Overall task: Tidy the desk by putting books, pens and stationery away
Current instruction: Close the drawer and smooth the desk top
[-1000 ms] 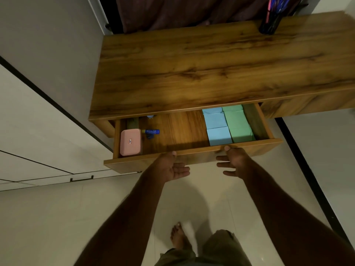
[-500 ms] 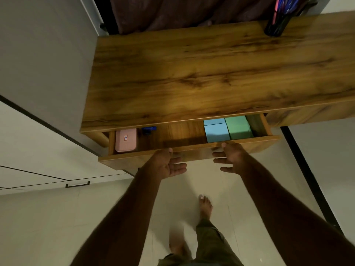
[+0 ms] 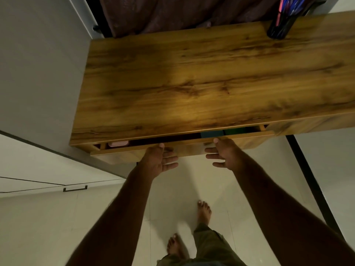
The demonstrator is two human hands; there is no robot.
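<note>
The left hand (image 3: 159, 160) is open, with its fingers straight and spread a little and pointing toward the other hand. Its thumb tip is up at the top edge of the drawer front (image 3: 189, 149). It holds nothing. Just beside it, the right hand (image 3: 222, 154) is open the same way. Its fingers point back at the left hand, its thumb touches the top edge of the drawer front, and it holds nothing either. The two hands are near each other but do not touch. Just past the thumbs, the drawer shows only a thin dark gap under the desk top (image 3: 192, 83). Inside the gap, out past the left hand, a bit of a pink case (image 3: 117, 144) peeks out. Right above the right thumb there is a blue box (image 3: 211, 134), and a green box (image 3: 235, 131) sits touching it on the far side. Far beyond the right hand, at the back edge of the desk top, stands a dark pen cup (image 3: 278, 27) full of pens (image 3: 292, 4). Behind the desk hangs a dark curtain (image 3: 172, 12). Below the arms, two bare feet (image 3: 204, 212) stand on the pale floor (image 3: 57, 227).
</note>
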